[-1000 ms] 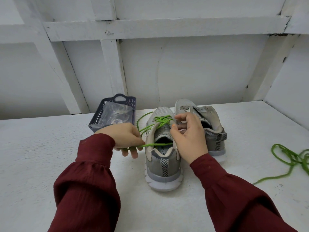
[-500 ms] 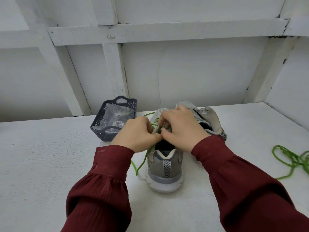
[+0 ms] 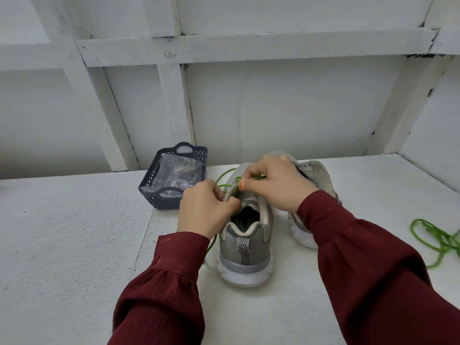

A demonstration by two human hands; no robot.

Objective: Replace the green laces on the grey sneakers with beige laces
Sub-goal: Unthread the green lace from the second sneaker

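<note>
The near grey sneaker (image 3: 245,247) is standing on the white table (image 3: 74,245) with its heel toward the person, and the second grey sneaker (image 3: 315,174) is just beside it on the right. The left hand (image 3: 204,212) and the right hand (image 3: 280,188) are both pinching the green lace (image 3: 224,174) with curled fingers above the tongue. A loose green lace (image 3: 434,236) is lying well apart at the right. The beige laces (image 3: 179,170), in a clear bag, are lying in the dark basket (image 3: 159,204).

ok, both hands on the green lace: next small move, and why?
Probably pull the next crossing of the green lace from its eyelets: left hand and right hand both pinch it on the near grey sneaker; the other sneaker is unlaced.
</note>
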